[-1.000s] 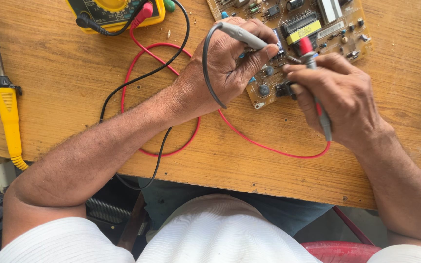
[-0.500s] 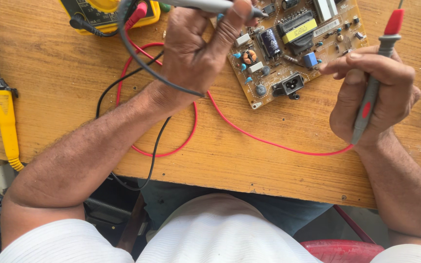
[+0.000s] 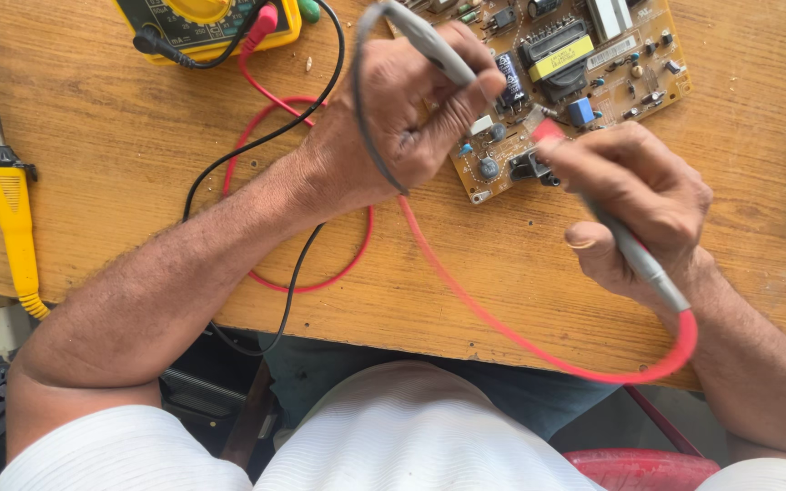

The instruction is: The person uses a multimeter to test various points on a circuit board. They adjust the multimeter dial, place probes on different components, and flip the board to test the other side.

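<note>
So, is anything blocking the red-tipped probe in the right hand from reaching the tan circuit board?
Nothing visible does. The right hand holds the red-tipped grey probe with its tip at the tan circuit board; the left hand sits beside it, not across its path.

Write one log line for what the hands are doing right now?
left hand: holds grey probe | right hand: holds red-tipped probe on circuit board | yellow multimeter: on wooden table

left hand (image 3: 411, 109) fingers curled closed, right hand (image 3: 634, 195) clenched, forearms angled inward
</note>
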{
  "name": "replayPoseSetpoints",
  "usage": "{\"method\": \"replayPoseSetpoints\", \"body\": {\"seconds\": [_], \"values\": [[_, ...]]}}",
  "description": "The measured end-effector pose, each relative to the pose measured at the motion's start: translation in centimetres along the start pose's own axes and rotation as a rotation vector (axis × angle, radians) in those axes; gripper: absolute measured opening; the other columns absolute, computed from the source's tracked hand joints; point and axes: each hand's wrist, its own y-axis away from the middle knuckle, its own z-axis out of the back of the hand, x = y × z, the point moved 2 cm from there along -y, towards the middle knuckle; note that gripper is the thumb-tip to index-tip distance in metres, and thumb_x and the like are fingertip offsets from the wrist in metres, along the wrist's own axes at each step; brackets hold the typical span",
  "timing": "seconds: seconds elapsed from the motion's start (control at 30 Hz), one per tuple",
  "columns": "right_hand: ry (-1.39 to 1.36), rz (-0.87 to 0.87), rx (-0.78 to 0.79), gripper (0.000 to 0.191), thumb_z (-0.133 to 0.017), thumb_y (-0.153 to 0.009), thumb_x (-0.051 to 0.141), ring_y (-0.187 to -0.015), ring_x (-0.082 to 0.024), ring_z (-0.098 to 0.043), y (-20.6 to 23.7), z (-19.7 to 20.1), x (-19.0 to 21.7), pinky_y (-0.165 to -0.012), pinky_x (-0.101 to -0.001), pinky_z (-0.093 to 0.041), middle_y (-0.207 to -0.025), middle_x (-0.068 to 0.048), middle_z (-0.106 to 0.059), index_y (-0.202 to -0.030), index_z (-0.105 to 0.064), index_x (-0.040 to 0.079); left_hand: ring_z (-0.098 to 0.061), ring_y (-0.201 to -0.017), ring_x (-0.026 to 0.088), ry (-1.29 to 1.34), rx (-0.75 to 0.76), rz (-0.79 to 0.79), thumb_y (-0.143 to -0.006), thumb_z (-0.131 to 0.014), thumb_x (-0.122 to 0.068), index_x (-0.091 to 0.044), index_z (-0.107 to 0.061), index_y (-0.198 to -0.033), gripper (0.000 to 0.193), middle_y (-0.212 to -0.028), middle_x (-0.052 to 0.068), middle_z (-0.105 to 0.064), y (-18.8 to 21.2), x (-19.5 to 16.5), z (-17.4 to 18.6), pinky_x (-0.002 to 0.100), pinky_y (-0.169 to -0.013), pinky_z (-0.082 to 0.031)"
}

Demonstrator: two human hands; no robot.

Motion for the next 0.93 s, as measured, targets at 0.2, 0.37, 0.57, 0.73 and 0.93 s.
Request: {"method": "replayPoseSetpoints", "body": {"seconds": [0.2,0.37,0.57,0.73,0.93], "values": [[-0.078,-0.036,0.032,0.013,-0.069,-0.098,0.007,-0.086,-0.027,-0.074,-1.8,0.1,1.2,-0.075,-0.0369,-0.060,-0.094,-0.018,-0.072,-0.108,-0.071,-0.002,-0.071,-0.088,0.021,-0.212,0.024,-0.175,-0.114,-0.070,-0.021,-0.004,-0.065,-0.107,0.020,-0.095,0.008,-0.068,0.0,-0.8,0.3,0.036,-0.076,-0.057],[-0.034,0.026,0.048,0.007,-0.071,-0.094,-0.001,-0.086,-0.028,-0.076,-2.2,-0.1,1.3,-0.076,-0.0373,-0.062,-0.090,-0.017,-0.073,-0.101,-0.070,-0.002,-0.068,-0.093,0.030,-0.270,0.054,-0.212,-0.113,-0.071,-0.024,-0.006,-0.063,-0.102,0.023,-0.095,0.008,-0.068,0.0,-0.6,0.1,0.044,-0.083,-0.055],[0.022,0.120,0.064,0.011,-0.075,-0.087,-0.003,-0.082,-0.030,-0.075,-2.3,-0.2,1.4,-0.073,-0.0391,-0.062,-0.087,-0.017,-0.073,-0.098,-0.071,-0.005,-0.065,-0.093,0.031,-0.286,0.079,-0.243,-0.113,-0.072,-0.027,-0.009,-0.063,-0.105,0.021,-0.095,0.006,-0.067,-0.1,-0.6,0.0,0.045,-0.086,-0.052],[0.024,0.110,0.088,0.013,-0.077,-0.092,-0.001,-0.089,-0.029,-0.075,-2.1,-0.4,1.1,-0.078,-0.0388,-0.062,-0.094,-0.015,-0.074,-0.104,-0.073,-0.003,-0.063,-0.093,0.030,-0.317,0.097,-0.263,-0.112,-0.072,-0.027,-0.010,-0.063,-0.104,0.022,-0.095,0.005,-0.065,0.0,-0.3,0.0,0.045,-0.085,-0.051],[0.043,0.100,0.105,0.016,-0.079,-0.094,0.002,-0.093,-0.029,-0.075,-1.1,-0.6,0.5,-0.081,-0.0388,-0.062,-0.099,-0.014,-0.075,-0.108,-0.074,-0.001,-0.062,-0.093,0.029,-0.330,0.117,-0.282,-0.112,-0.073,-0.027,-0.010,-0.063,-0.101,0.023,-0.095,0.005,-0.065,-0.4,2.7,-1.6,0.044,-0.084,-0.051]]}}
